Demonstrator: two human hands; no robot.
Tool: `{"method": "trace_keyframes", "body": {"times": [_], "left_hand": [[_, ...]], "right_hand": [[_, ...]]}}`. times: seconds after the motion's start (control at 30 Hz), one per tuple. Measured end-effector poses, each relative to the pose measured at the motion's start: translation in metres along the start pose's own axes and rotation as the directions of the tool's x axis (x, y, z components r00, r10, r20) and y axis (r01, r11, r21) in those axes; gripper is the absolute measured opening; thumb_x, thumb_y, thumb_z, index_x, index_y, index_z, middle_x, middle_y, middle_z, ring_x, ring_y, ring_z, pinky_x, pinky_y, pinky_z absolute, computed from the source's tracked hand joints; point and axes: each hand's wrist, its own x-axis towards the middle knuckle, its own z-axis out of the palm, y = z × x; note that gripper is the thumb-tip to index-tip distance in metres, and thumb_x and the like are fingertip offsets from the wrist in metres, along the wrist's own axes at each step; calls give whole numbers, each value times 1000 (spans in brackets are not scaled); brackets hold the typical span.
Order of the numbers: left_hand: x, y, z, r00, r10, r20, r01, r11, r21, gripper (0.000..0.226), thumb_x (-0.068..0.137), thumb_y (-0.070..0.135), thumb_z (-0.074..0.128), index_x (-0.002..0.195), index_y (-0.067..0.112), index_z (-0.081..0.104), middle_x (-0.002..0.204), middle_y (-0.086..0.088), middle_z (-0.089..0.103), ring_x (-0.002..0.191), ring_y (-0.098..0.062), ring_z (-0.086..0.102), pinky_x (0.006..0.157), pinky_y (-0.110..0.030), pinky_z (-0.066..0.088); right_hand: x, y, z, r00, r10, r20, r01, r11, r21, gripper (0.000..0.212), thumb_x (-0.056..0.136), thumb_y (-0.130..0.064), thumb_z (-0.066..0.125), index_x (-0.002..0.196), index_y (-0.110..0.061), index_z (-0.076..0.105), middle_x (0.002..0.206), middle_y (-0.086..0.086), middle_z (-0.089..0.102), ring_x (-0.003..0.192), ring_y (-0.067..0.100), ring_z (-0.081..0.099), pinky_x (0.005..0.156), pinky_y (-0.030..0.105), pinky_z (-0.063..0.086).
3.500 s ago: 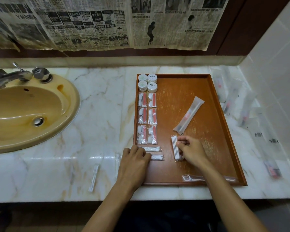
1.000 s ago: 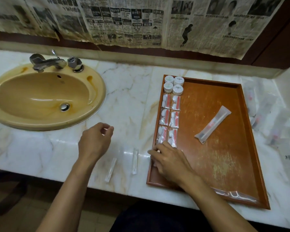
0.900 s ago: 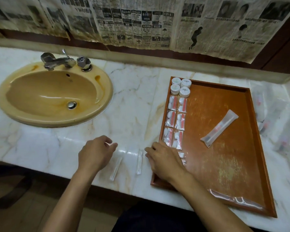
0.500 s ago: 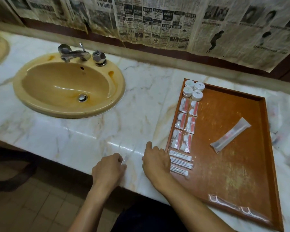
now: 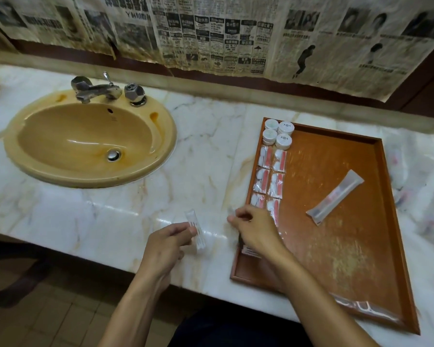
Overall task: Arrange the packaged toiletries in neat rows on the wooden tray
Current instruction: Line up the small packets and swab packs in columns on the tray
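Observation:
The wooden tray (image 5: pixel 356 249) lies on the marble counter at the right. Along its left side stand white round jars (image 5: pixel 278 134), and below them red-and-white sachets (image 5: pixel 269 176) in two columns. A long toothbrush packet (image 5: pixel 335 197) lies askew in the middle, and a flat clear packet (image 5: pixel 366 309) lies at the front edge. My left hand (image 5: pixel 166 244) pinches a clear swab packet (image 5: pixel 194 229) above the counter. My right hand (image 5: pixel 254 231) hovers over the tray's left rim with its fingertips pinched, seemingly on a thin, blurred packet. It hides most of the swab packets (image 5: pixel 251 251) laid there.
A yellow sink (image 5: pixel 90 139) with a metal tap (image 5: pixel 95 88) is set into the counter at the left. Several clear packets (image 5: pixel 411 176) lie blurred on the counter to the right of the tray. Newspaper (image 5: pixel 223 33) covers the wall behind. The counter's front edge runs just under my wrists.
Both hands went to the two packets on the counter left of the tray. The left one has lifted its packet. The right hand has risen over the tray rim.

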Motion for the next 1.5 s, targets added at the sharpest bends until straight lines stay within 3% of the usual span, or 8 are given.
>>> {"method": "trace_keyframes", "body": {"times": [0.2, 0.37, 0.5, 0.63, 0.73, 0.87, 1.07, 1.5], "left_hand": [[-4, 6, 33, 994, -8, 107, 11, 1000, -26, 18, 85, 26, 72, 100, 16, 75, 94, -2, 74, 82, -16, 63, 65, -29, 43], [-7, -1, 64, 949, 190, 253, -269, 905, 329, 13, 89, 22, 69, 101, 24, 74, 90, 15, 72, 79, 2, 64, 63, -8, 43], [-12, -8, 85, 768, 338, 545, -640, 357, 680, 20, 94, 30, 58, 111, 32, 69, 105, 13, 63, 90, -7, 60, 73, -18, 43], [-20, -7, 105, 562, 298, 771, -778, -123, 616, 26, 88, 16, 50, 108, 25, 64, 109, -4, 58, 96, -25, 57, 69, -27, 37], [-26, -8, 115, 522, 214, 825, -757, -330, 564, 27, 84, 6, 46, 105, 16, 61, 106, -9, 62, 102, -29, 52, 69, -32, 30], [-20, -22, 115, 494, 208, 844, -752, -385, 535, 27, 77, 3, 47, 96, 14, 63, 94, -6, 67, 99, -29, 52, 65, -31, 28], [-16, -33, 107, 477, 269, 837, -746, -380, 547, 32, 32, 4, 74, 53, 19, 54, 54, 2, 51, 55, -23, 55, 43, -24, 18], [-8, -43, 97, 442, 278, 853, -760, -389, 521, 28, 54, 20, 84, 60, 19, 57, 59, 3, 53, 62, -21, 54, 41, -26, 23]], "right_hand": [[-10, 23, -67, 989, 139, -55, -112, 935, 337, 10, 88, -18, 68, 93, -9, 68, 72, 7, 64, 58, 13, 57, 40, 17, 40], [-11, 59, -92, 958, 216, -187, -150, 938, 313, 8, 91, -10, 63, 89, -9, 71, 81, 0, 61, 58, 7, 48, 46, 17, 38], [-15, 75, -102, 943, 233, -238, -158, 942, 296, 15, 91, -8, 62, 102, -13, 70, 83, -5, 63, 61, 4, 49, 54, 18, 38], [-16, 80, -107, 926, 237, -293, -144, 941, 305, 17, 90, -9, 62, 106, -12, 70, 96, 1, 67, 63, 4, 51, 55, 19, 39], [-17, 80, -110, 928, 235, -290, -147, 944, 295, 17, 91, -10, 61, 106, -14, 69, 100, 1, 67, 69, 6, 55, 61, 21, 42], [-19, 81, -111, 933, 229, -276, -145, 944, 295, 17, 91, -10, 61, 106, -16, 68, 97, -1, 66, 79, 9, 59, 74, 26, 48], [-20, 80, -109, 942, 221, -252, -146, 948, 284, 16, 92, -12, 61, 105, -21, 65, 93, -9, 63, 81, 13, 61, 77, 35, 54], [-17, 85, -106, 947, 208, -244, -148, 959, 243, 16, 92, -15, 61, 107, -20, 65, 96, -8, 64, 88, 9, 60, 77, 26, 51]]}}
